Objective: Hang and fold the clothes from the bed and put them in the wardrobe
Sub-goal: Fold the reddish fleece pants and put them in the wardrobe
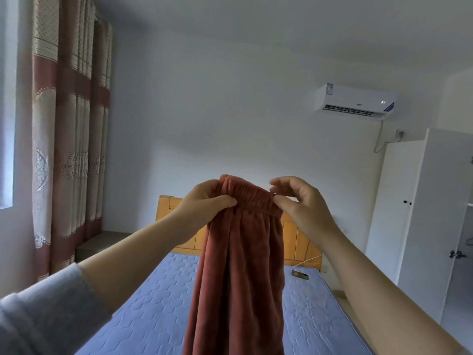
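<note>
A pair of rust-red fleece trousers (240, 265) hangs in front of me above the bed (153, 303), held up by its elastic waistband. My left hand (204, 201) grips the left end of the waistband, thumb in front. My right hand (299, 201) pinches the right end between thumb and fingertips, the other fingers raised. The legs drop out of view below. The white wardrobe (404, 201) stands at the right with a door swung open.
The bed has a blue quilted mattress and an orange wooden headboard (302, 242). A small dark device with a white cable (300, 274) lies near the headboard. Patterned curtains (71, 139) hang at the left, and an air conditioner (354, 101) is on the wall.
</note>
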`<state>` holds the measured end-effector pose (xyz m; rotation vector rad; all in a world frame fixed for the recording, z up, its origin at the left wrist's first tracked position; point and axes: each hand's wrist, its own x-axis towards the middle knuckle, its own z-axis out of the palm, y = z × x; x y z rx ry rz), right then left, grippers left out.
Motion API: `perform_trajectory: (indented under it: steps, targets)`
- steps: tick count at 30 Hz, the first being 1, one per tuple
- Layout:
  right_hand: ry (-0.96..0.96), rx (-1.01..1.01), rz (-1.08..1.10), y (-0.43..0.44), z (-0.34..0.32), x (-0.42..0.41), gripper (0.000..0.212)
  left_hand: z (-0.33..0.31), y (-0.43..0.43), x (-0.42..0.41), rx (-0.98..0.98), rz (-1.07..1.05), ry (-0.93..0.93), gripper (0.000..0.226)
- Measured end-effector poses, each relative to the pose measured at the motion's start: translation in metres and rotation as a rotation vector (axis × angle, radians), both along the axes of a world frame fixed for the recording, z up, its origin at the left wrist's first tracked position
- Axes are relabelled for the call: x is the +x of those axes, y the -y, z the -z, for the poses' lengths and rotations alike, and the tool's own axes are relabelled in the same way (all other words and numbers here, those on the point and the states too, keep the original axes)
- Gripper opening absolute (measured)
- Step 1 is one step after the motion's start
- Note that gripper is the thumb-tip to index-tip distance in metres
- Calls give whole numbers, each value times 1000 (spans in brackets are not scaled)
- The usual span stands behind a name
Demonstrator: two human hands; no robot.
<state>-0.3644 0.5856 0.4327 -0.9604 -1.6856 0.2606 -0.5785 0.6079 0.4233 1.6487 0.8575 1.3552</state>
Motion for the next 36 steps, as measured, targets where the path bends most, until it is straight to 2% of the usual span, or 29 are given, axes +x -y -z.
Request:
perform_trajectory:
  steps: [3, 5, 11, 13, 16, 19, 23, 26, 29, 32, 34, 36]
  targets:
    - [151, -92, -75, -6, 0, 9, 30, 1, -2, -1, 0, 5, -13, 23]
    - [245, -145, -131, -9, -1, 10, 25, 1, -3, -2, 4, 9, -3, 24]
    - [302, -309, -328, -4, -16, 5, 11, 0, -5, -12, 26, 11, -7, 30]
    - [388, -332, -360, -2, -15, -2, 12, 0, -7, -15, 43, 4, -13, 31]
    - [659, -291, -175, 0, -11, -10, 30, 1, -10, -22, 61, -3, -33, 35]
    - [912, -68, 90, -2, -18, -2, 27, 5, -14, -32, 87, -49, -77, 37]
    - [1044, 75, 224, -13, -26, 12, 35, 6, -11, -34, 148, -53, -166, 38]
    - [1027, 148, 280, -21, -24, 13, 38, 4, -11, -36, 142, -6, -190, 47]
    - [1016, 208, 345, -23, -20, 14, 56, 5, -12, -43, 119, 38, -198, 50]
    - [1013, 250, 435, -25, -14, 11, 63, 8, -12, -42, 137, 66, -203, 51]
    - [891, 289, 439, -29, -7, 8, 68, 9, -10, -38, 164, 73, -183, 52]
    - [593, 222, 367, -32, 2, 6, 90, 8, -9, -36, 186, 97, -151, 50]
